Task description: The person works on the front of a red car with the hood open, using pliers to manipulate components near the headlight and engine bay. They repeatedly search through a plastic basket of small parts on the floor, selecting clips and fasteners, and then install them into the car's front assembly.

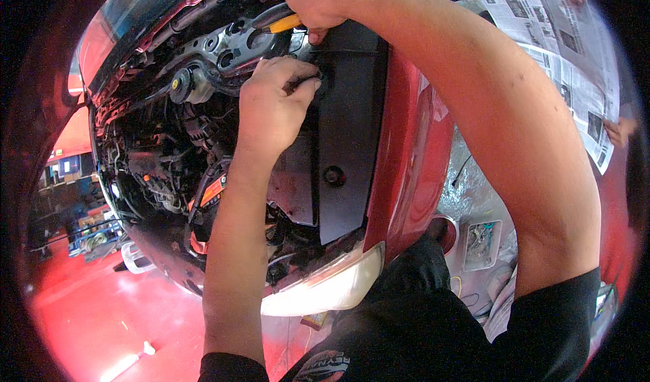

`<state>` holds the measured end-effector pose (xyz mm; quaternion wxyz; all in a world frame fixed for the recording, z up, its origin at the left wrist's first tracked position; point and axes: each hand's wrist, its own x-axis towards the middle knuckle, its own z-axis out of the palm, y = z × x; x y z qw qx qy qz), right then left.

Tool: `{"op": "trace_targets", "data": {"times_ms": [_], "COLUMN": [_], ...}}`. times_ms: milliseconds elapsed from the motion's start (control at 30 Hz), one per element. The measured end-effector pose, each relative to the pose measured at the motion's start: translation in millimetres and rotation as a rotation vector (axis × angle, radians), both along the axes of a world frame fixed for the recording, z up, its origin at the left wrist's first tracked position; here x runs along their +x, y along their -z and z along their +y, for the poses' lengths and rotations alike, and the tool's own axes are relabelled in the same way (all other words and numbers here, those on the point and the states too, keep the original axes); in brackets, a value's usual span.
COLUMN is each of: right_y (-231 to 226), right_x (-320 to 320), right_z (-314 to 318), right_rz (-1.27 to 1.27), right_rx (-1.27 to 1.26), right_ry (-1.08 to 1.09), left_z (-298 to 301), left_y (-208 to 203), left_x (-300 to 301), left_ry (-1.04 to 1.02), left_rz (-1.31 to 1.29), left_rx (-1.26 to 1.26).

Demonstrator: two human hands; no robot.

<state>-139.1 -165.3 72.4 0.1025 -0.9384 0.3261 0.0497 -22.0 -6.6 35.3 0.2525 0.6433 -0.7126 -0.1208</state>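
My left hand (274, 101) reaches over the open engine bay, its thumb and fingers pinched together at the edge of a black plastic cover (349, 124). What sits between those fingertips, if anything, is too small to make out. Farther up, my right hand (318, 6) is closed around a hand tool with a black and yellow handle (284, 23); its working end is hidden. A round clip (334, 175) sits in the nearer part of the cover. Beside my left hand is a reservoir (198, 87) with a dark cap.
The red bumper (420, 145) and a headlight (332, 287) border the bay. A tray of small parts (499, 236) stands on the floor at right. Another person's hand (617, 131) touches newspaper sheets (555, 57). A lit lamp (125, 365) lies at lower left.
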Motion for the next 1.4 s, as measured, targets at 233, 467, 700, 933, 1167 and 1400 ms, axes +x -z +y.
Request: {"op": "trace_targets", "data": {"times_ms": [233, 467, 700, 933, 1167, 1400], "right_y": [-13.1, -5.6, 4.9, 14.6, 18.0, 23.5], "right_x": [2.7, 2.4, 4.7, 8.9, 9.0, -6.9], "right_z": [-3.0, -9.7, -14.0, -14.7, -15.6, -9.9], "right_rz": [0.077, 0.055, 0.023, -0.018, -0.068, -0.317], "right_rx": [0.107, 0.078, 0.056, 0.025, 0.002, 0.079], "right_ry": [0.055, -0.005, -0.056, -0.115, -0.133, -0.002], "left_z": [-3.2, -4.2, -1.3, 0.7, -8.4, -18.3], "left_y": [8.1, 0.7, -0.8, 2.6, -11.9, -26.3], "left_x": [9.2, -5.7, -6.5, -17.4, -16.8, -28.2], "left_ry": [0.06, -0.03, -0.019, -0.007, 0.16, -0.215], "left_rz": [-0.084, -0.017, -0.092, -0.191, -0.382, -0.06], "left_rx": [-0.088, -0.038, -0.006, -0.073, -0.01, 0.314]}}
